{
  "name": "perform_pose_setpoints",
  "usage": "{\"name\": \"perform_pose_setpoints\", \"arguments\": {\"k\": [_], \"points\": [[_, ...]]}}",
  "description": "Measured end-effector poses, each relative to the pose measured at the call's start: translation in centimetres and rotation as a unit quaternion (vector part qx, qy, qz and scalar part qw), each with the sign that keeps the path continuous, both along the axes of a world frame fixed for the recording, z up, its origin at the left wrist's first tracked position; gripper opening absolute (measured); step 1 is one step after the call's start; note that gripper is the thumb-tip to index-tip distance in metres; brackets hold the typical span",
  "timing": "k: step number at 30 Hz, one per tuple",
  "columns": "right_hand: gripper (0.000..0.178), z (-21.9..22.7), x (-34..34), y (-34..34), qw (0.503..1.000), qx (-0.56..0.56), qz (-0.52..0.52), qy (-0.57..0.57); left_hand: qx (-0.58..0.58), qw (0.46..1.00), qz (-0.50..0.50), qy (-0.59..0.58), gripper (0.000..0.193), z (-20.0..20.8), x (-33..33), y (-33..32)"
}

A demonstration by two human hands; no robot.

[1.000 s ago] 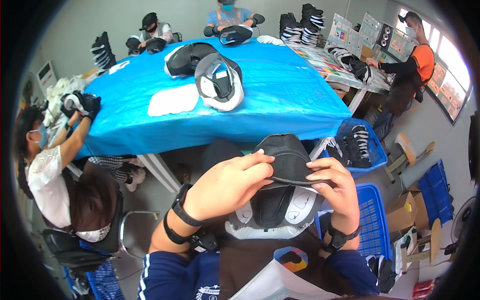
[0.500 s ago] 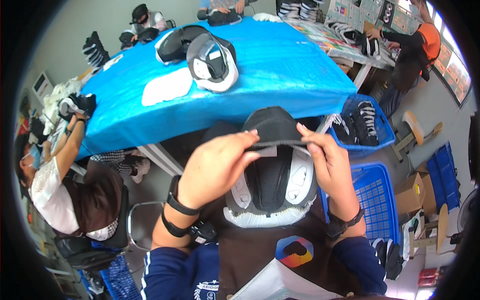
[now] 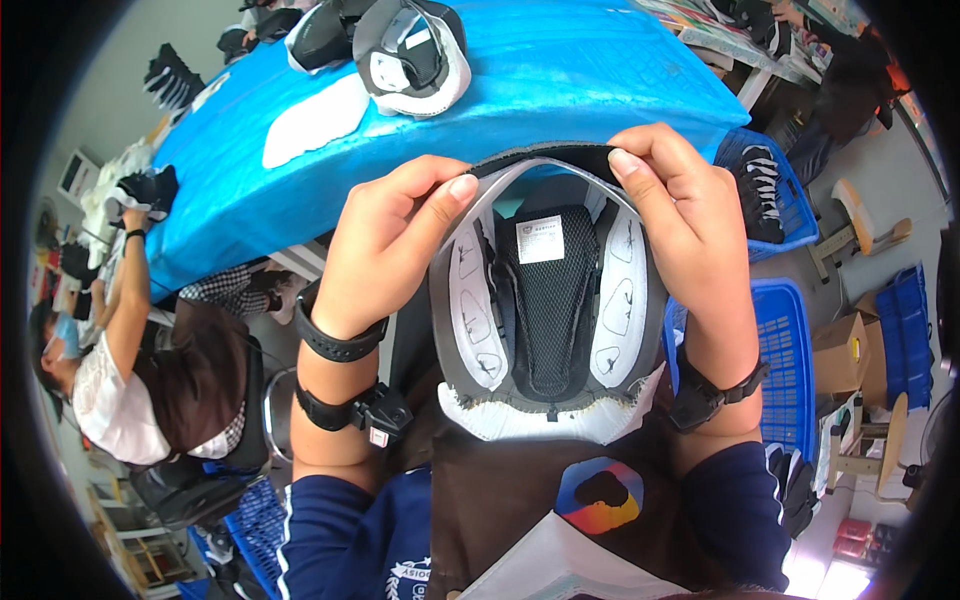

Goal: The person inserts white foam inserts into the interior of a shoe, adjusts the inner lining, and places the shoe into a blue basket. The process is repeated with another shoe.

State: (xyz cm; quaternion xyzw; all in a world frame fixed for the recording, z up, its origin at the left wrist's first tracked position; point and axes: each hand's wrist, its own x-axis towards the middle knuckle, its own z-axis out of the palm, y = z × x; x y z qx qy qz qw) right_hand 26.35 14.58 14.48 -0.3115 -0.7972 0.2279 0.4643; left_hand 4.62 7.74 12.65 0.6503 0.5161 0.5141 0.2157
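Head view shows both hands pinching a dark strip [image 3: 545, 155] along the top rim of an upturned helmet [image 3: 550, 320] held over the lap: left hand [image 3: 385, 240] at the strip's left end, right hand [image 3: 680, 215] at its right. I judge the strip only partly seated, with pressing-down left. Inside the helmet, a small white rectangular label [image 3: 541, 238] sits on the black mesh pad; a cardboard box [image 3: 840, 350] stands well right of it.

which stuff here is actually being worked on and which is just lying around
In hand:
helmet shell
dark rim strip, pinched by left hand and right hand

Lying about:
second helmet on blue table
white pad
blue baskets
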Motion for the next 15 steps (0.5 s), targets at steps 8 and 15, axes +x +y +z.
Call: {"name": "perform_pose_setpoints", "arguments": {"k": [8, 15], "points": [[0.013, -1.0, 0.2, 0.4, 1.0, -0.022, 0.018, -0.003, -0.091, 0.985, -0.059, -0.133, 0.016, -1.4, -0.9, 1.0], [0.014, -2.4, 0.3, 1.1, 0.999, -0.042, 0.016, -0.022, -0.138, 0.965, -0.092, -0.202, 0.022, -3.6, -1.9, 2.2]]}}
